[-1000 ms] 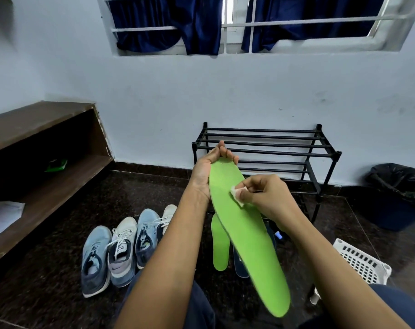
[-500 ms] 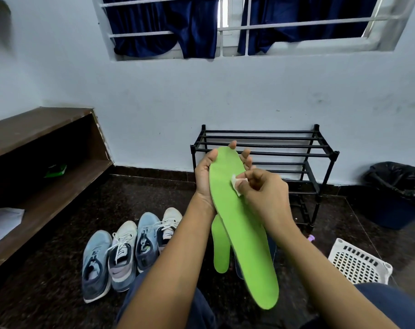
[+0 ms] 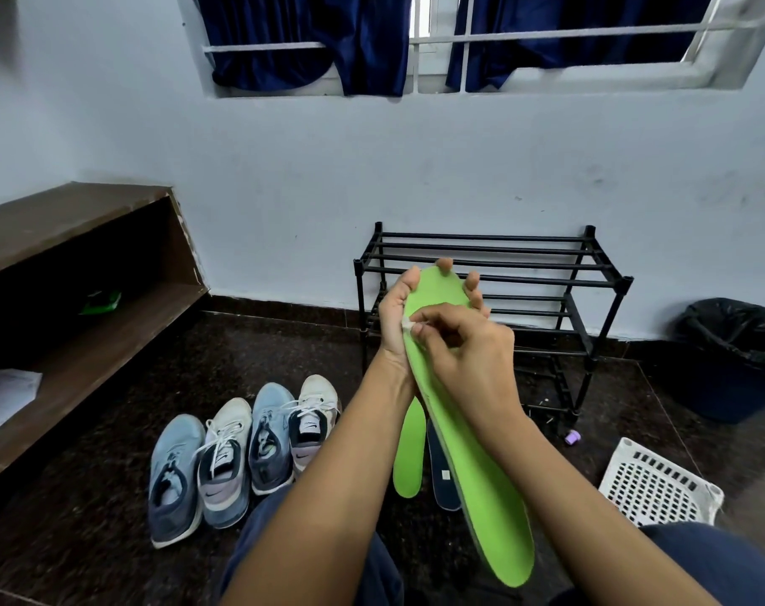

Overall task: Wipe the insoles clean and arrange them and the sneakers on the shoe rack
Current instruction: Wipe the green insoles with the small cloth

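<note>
A long bright green insole is held up in front of me, toe end upward. My left hand grips its toe end, thumb on the left edge and fingertips curled over the top and right edge. My right hand pinches a small white wipe against the insole's left edge. On the floor lie a second green insole and a dark blue insole, partly hidden behind the held one. Several sneakers, blue and white, stand in a row at the left. The black metal shoe rack stands against the wall.
A brown wooden shelf unit runs along the left with papers on its lower board. A dark bin with a black liner sits at the right. A white perforated basket lies near my right knee. A small purple thing lies by the rack's foot.
My right hand has slid the wipe leftward across the insole to its left edge. My left hand's fingers have spread further round the toe end.
</note>
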Action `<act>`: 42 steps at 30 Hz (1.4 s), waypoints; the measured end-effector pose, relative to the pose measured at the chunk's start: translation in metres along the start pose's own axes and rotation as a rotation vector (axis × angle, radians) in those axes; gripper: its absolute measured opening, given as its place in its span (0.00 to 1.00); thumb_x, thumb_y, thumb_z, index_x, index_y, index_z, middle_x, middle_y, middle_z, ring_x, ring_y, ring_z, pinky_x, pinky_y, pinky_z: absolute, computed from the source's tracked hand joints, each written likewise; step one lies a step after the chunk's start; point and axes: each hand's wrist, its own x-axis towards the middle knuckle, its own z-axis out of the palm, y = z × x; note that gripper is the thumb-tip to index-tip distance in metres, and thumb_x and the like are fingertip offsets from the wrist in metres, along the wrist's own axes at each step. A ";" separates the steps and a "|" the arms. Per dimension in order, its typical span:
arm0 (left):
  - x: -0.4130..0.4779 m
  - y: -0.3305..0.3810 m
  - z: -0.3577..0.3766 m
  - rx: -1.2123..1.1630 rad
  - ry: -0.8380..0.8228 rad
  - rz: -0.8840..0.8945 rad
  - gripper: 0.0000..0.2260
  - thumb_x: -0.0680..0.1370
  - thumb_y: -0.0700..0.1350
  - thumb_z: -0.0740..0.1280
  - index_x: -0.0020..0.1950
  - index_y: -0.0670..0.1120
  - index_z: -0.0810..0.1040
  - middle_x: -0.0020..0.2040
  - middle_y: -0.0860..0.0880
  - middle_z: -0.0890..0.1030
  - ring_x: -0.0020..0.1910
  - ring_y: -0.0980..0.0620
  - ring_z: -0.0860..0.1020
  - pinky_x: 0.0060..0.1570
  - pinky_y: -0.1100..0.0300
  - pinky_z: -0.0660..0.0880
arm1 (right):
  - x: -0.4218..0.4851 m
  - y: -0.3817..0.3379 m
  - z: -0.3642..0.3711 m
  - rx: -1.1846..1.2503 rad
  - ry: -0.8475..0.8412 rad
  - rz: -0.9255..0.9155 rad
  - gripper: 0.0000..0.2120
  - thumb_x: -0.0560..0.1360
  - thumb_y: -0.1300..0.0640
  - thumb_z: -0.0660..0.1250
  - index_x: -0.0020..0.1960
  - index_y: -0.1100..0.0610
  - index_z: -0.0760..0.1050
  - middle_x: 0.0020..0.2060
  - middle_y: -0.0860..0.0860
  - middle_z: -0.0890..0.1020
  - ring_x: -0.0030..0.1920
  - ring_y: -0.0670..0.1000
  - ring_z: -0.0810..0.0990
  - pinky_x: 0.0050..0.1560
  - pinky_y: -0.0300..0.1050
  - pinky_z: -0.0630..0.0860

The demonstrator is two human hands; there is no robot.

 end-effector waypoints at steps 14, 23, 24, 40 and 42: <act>-0.001 0.017 -0.007 0.080 0.075 0.036 0.13 0.77 0.58 0.58 0.45 0.49 0.72 0.45 0.44 0.77 0.42 0.47 0.76 0.49 0.53 0.74 | -0.004 -0.005 -0.002 0.044 -0.141 0.093 0.07 0.69 0.63 0.73 0.41 0.52 0.83 0.33 0.41 0.82 0.37 0.35 0.78 0.42 0.25 0.69; -0.003 0.021 -0.003 0.146 0.095 0.037 0.18 0.78 0.62 0.55 0.45 0.49 0.73 0.45 0.45 0.78 0.41 0.48 0.77 0.45 0.54 0.76 | -0.013 -0.002 0.003 0.083 -0.050 0.053 0.06 0.69 0.64 0.73 0.41 0.54 0.84 0.36 0.44 0.83 0.39 0.41 0.80 0.43 0.26 0.71; -0.004 0.018 -0.001 0.155 0.083 0.021 0.19 0.78 0.62 0.55 0.45 0.49 0.73 0.45 0.45 0.78 0.42 0.48 0.77 0.46 0.53 0.75 | -0.012 -0.001 0.003 0.079 -0.022 0.047 0.06 0.69 0.64 0.73 0.42 0.55 0.83 0.36 0.44 0.83 0.39 0.41 0.80 0.43 0.27 0.72; -0.002 0.001 0.005 0.247 0.138 -0.076 0.20 0.83 0.57 0.50 0.48 0.47 0.75 0.34 0.49 0.81 0.34 0.53 0.81 0.38 0.63 0.78 | 0.029 0.030 0.014 -0.245 0.195 0.009 0.07 0.71 0.67 0.67 0.46 0.60 0.82 0.41 0.56 0.84 0.39 0.56 0.82 0.43 0.45 0.75; -0.004 0.006 0.002 0.231 0.142 -0.050 0.20 0.83 0.58 0.50 0.48 0.47 0.75 0.38 0.46 0.81 0.36 0.51 0.81 0.39 0.61 0.78 | 0.025 0.025 0.013 -0.206 0.127 0.017 0.07 0.71 0.66 0.68 0.45 0.58 0.82 0.39 0.55 0.84 0.37 0.56 0.82 0.42 0.45 0.75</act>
